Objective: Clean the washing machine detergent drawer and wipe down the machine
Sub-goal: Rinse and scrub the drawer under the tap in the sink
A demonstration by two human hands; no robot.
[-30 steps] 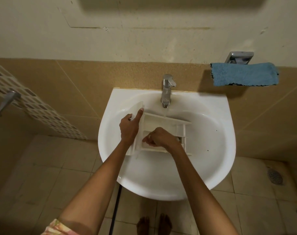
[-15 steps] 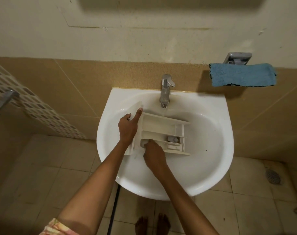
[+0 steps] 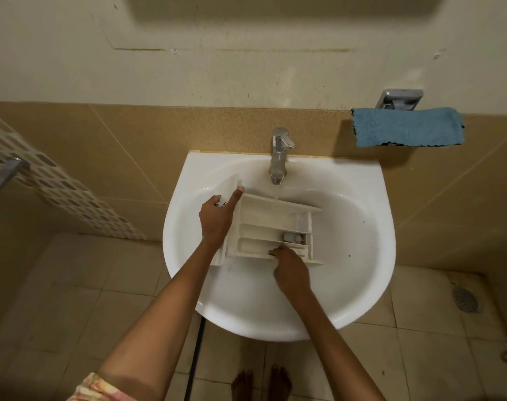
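Note:
A white detergent drawer [image 3: 271, 219] lies inside the white sink [image 3: 362, 247], under a thin stream of water from the chrome tap [image 3: 279, 156]. My left hand [image 3: 217, 217] grips the drawer's front panel at its left end, index finger stretched along the top edge. My right hand [image 3: 289, 266] is at the drawer's near side, its fingertips curled into the nearest compartment; whether they hold anything is hidden. A small grey insert sits in the right-hand compartment.
A blue cloth [image 3: 407, 127] hangs on a chrome wall holder to the right of the tap. A floor drain [image 3: 464, 299] lies at the right. A chrome handle [image 3: 3, 175] sticks out at the left wall. Bare feet [image 3: 261, 384] stand on the tiles below the sink.
My right hand slid from the drawer's middle to its near left corner, then rightward along the nearest compartment. The left hand and the drawer stayed in place.

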